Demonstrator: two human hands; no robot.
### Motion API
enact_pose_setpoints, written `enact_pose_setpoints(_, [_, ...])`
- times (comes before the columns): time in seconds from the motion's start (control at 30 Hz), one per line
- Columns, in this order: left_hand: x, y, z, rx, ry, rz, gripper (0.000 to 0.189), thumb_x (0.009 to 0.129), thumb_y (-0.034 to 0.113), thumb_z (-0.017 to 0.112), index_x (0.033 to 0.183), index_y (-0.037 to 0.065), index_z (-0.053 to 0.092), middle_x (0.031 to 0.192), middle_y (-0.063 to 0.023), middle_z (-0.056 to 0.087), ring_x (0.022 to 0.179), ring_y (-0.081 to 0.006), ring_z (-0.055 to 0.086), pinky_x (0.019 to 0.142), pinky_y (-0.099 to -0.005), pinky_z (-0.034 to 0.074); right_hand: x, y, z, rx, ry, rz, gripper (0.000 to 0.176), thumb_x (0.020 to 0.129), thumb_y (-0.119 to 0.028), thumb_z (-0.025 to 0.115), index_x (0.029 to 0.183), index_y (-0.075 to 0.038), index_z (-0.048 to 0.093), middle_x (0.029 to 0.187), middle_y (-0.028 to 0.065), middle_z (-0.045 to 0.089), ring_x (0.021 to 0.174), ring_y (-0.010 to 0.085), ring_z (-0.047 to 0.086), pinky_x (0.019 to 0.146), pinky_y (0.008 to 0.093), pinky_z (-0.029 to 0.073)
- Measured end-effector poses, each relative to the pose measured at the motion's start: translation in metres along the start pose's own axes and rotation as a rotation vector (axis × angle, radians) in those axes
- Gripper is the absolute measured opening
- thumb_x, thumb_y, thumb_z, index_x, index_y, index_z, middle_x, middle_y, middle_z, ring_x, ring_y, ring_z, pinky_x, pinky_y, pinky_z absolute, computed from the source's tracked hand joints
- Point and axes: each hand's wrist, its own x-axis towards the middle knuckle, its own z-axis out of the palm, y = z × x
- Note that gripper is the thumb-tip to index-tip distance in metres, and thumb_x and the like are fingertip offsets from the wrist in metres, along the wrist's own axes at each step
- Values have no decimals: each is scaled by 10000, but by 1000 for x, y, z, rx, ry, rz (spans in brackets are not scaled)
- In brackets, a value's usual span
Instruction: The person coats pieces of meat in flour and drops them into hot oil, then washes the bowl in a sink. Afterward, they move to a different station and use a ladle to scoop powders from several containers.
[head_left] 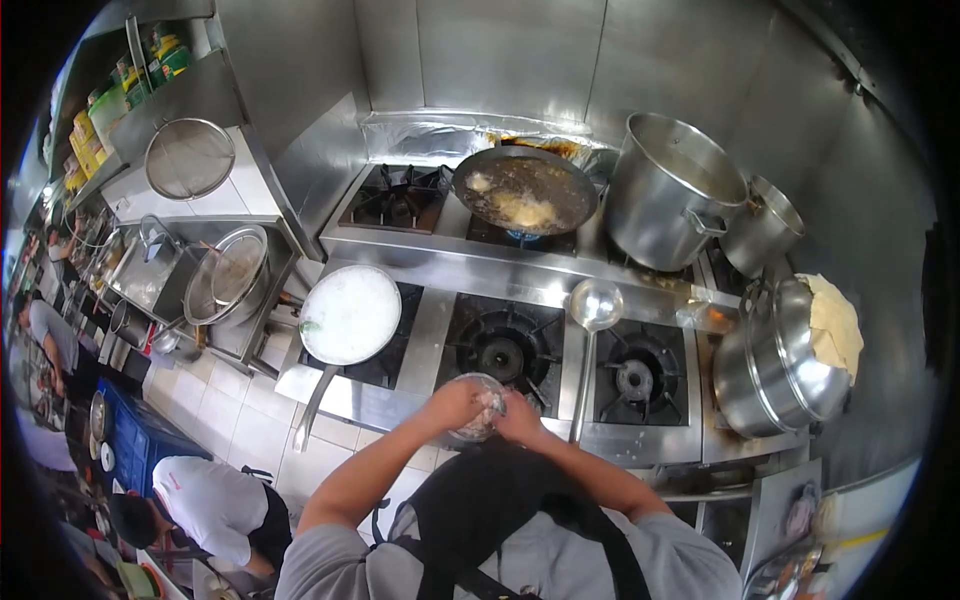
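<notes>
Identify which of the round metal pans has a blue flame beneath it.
The dark wok, farther back, over the blue flame; none shows beneath the nearer, long-handled pan with white contents.

A stepped stainless-steel stove [431, 345] carries, on its far tier, a wok [535, 195] of bubbling oil over a blue flame, then a large stockpot [650, 200] and smaller pot [757, 238] rightward. Nearer are a white-filled pan [350, 314] left, a ladle [597, 304], and a large steamer pot [765, 375] right.
</notes>
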Motion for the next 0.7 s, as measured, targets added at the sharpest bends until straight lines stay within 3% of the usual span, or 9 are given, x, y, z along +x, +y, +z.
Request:
enact_pose_setpoints(0.03, [1,-1,-3,-27,8,-26,193,837,157,647,970,18,660,929,-183,683,836,-342,667,751,-411,520,-1,-20,-12,5,46,-97,442,770,-180,635,1185,-31,603,1080,242,632,1069,408,592,936,450,468])
enact_pose_setpoints(0.07, [3,-4,-4,-32,-2,-34,193,837,157,647,970,18,660,929,-183,683,836,-342,667,751,-411,520,2,-33,-21,10,90,-193,416,776,-195,655,1159,-35,617,1061,237,640,1043,397,609,907,446,484])
enact_pose_setpoints(0.13, [7,-14,1,-498,25,-146,204,819,100,648,1005,17,662,902,-126,695,814,-229,674,756,-346,529,14,-32,-23,134,44,-299,319,803,-193,670,1072,-23,647,950,215,668,916,362,663,796,401,519])
enact_pose_setpoints(0.2, [6,-5,-8,-819,4,-253,209,882,140,640,1055,24,635,855,-20,653,807,-104,625,699,-270,498,14,-53,-38,238,56,-245,261,825,-191,645,1008,-5,643,853,227,662,840,417,642,755,465,514])
enact_pose_setpoints(0.27, [4,3,-16,-786,-47,-333,260,884,19,554,1139,-14,587,951,-86,656,834,-182,648,759,-312,531,15,-60,-45,262,74,-222,222,831,-190,640,943,1,652,836,236,653,825,420,639,728,455,513])
enact_pose_setpoints(0.3, [4,1,-17,-1059,-37,-345,280,885,22,549,1161,-25,561,1005,-103,643,873,-196,644,777,-323,532,14,-66,-52,184,103,-276,159,860,-115,602,963,-3,645,838,209,671,779,362,671,686,365,514])
enact_pose_setpoints(0.37, [4,-1,-20,-1441,-60,-319,326,895,26,530,1212,-43,496,1131,-144,602,971,-236,629,821,-351,534,13,-71,-59,100,161,-312,172,860,-121,597,974,0,641,844,215,667,792,371,665,698,374,512])
enact_pose_setpoints(0.47, [6,6,-26,-1581,-56,-324,288,917,44,512,1193,-40,516,1110,-148,614,963,-241,637,824,-367,536,15,-74,-64,106,167,-294,197,861,-137,596,995,1,638,853,227,659,811,384,655,716,400,508])
enact_pose_setpoints(0.7, [18,9,-13,-1509,-141,-405,222,952,97,464,1121,-16,555,1096,-140,629,964,-229,644,885,-371,524,18,-81,-66,183,213,-289,219,821,-177,629,912,19,599,772,252,626,764,433,624,681,477,494])
